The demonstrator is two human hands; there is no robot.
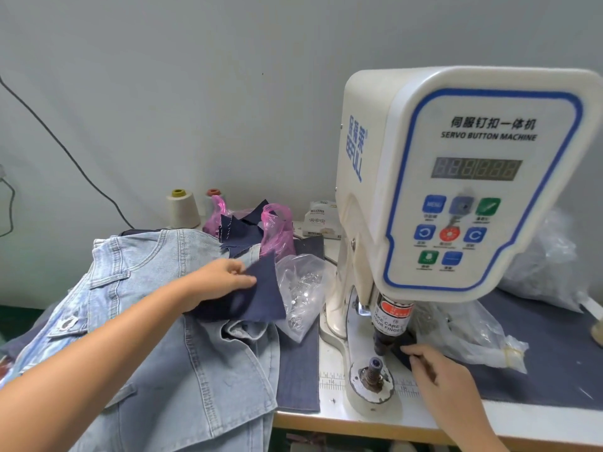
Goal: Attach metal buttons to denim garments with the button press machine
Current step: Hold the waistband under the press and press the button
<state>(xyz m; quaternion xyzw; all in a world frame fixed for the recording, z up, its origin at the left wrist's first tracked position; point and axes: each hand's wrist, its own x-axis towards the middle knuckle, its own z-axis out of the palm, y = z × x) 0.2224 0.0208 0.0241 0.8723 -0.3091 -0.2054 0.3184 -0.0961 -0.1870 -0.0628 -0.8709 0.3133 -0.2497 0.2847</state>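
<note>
With the left hand (218, 278) pinching a dark denim patch (257, 295) at frame centre and the right hand (434, 370) gripping dark fabric beside the press die (375, 373) at lower right, fingers risk crushing.

The white table (329, 415) carries the button machine (456, 190), light denim garments (182, 353), dark cloth mats (538, 363), plastic bags (303, 288) (one pink) and thread cones (182, 208).

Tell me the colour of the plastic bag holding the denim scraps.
Translucent pink bag, seen in the head view behind the left hand.
</note>
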